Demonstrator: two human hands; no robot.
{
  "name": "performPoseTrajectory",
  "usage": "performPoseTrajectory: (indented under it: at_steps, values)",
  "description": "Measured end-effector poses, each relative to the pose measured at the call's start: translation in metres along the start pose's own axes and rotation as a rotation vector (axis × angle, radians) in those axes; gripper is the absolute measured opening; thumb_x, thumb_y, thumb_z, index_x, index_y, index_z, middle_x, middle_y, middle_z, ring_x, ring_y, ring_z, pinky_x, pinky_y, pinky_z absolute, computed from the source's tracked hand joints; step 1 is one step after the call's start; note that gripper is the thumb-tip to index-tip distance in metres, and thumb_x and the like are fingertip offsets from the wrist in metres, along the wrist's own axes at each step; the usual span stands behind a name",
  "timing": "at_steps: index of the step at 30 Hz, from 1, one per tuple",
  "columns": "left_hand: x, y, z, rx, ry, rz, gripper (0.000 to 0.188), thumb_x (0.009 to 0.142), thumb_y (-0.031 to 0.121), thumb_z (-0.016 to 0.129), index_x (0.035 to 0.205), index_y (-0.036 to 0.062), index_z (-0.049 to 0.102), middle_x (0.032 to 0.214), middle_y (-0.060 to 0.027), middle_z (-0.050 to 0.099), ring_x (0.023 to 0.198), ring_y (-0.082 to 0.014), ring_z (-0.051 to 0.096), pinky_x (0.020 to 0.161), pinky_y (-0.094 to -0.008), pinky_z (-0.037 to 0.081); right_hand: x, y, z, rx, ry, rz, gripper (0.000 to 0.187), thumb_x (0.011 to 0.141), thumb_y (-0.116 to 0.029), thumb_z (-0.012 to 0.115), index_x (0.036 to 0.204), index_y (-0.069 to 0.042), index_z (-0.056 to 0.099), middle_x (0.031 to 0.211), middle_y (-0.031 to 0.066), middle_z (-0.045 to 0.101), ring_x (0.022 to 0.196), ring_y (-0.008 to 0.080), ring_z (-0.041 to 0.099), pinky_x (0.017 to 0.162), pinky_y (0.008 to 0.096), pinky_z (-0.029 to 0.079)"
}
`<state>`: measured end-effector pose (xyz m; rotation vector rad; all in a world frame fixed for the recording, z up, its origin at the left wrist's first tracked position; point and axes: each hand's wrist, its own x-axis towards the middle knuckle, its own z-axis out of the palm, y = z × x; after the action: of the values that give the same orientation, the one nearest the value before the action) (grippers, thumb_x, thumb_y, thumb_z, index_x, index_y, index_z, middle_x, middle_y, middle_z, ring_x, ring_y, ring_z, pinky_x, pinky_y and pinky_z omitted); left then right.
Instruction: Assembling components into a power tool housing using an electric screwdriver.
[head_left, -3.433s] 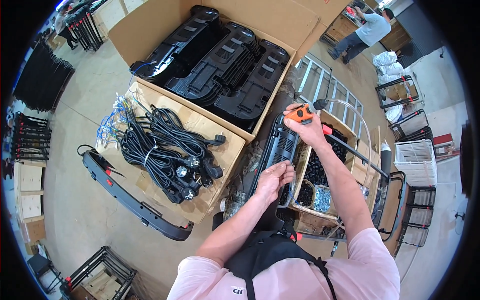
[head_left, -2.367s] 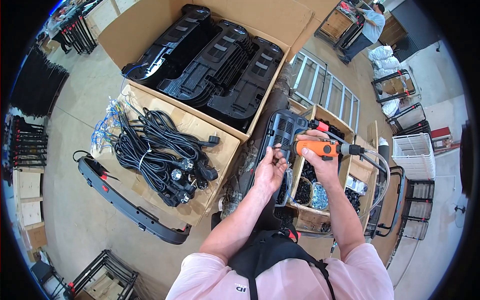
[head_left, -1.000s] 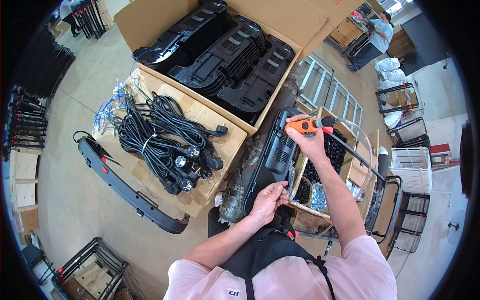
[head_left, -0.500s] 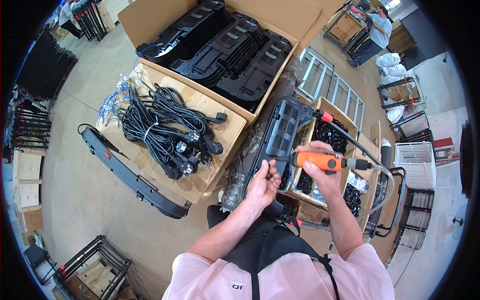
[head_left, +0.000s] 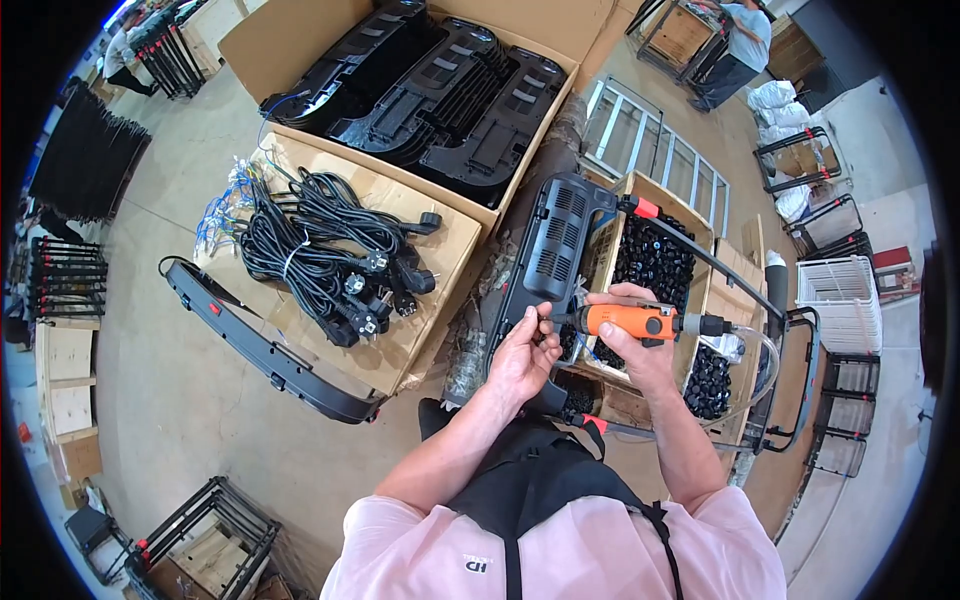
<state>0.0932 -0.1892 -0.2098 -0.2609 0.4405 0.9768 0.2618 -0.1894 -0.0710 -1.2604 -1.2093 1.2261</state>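
While our right hand (head_left: 640, 345) grips the orange driver (head_left: 628, 320), we work.
Left hand (head_left: 525, 355) pinches its tip over the black panel (head_left: 550, 240).

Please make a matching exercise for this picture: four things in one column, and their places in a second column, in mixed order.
1. orange power screwdriver
2. bundled black cables
3. black moulded panels
4. small black parts

a. in the large open cardboard box
b. in the right hand
c. on flat cardboard
d. in the wooden crate

Pairs: 1-b, 2-c, 3-a, 4-d
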Motion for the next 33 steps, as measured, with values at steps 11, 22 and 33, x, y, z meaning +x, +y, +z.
performPoseTrajectory:
  at_steps: [11,22,33]
  values:
    - [-0.042,-0.023,-0.023,0.348,0.091,-0.131,0.027,0.115,0.015,0.045,0.134,-0.0010,0.055,0.122,-0.0139,0.068,0.101,-0.0227,0.072,0.089,-0.0320,0.062,0.012,0.032,0.025,-0.091,-0.040,0.013,0.052,0.089,-0.002,0.079,0.136,0.000,0.056,0.127,0.0187,0.073,0.119,0.0233,0.069,0.108,0.0403,0.054]
    - [-0.059,-0.006,-0.050,0.498,0.013,-0.073,0.024,0.112,0.029,0.057,0.116,0.0063,0.065,0.094,-0.0032,0.071,0.079,-0.0116,0.070,0.071,-0.0261,0.059,0.013,0.036,0.043,-0.101,-0.088,0.034,0.051,0.089,-0.003,0.079,0.136,-0.002,0.058,0.128,0.0172,0.072,0.118,0.0225,0.069,0.107,0.0392,0.054]
    - [-0.064,-0.003,-0.050,0.431,0.041,-0.056,0.023,0.112,0.024,0.058,0.117,0.0039,0.066,0.110,-0.0073,0.075,0.093,-0.0148,0.073,0.081,-0.0276,0.062,0.011,0.034,0.048,-0.150,-0.088,0.026,0.049,0.092,-0.004,0.079,0.136,-0.002,0.058,0.129,0.0142,0.072,0.118,0.0200,0.069,0.106,0.0365,0.055]
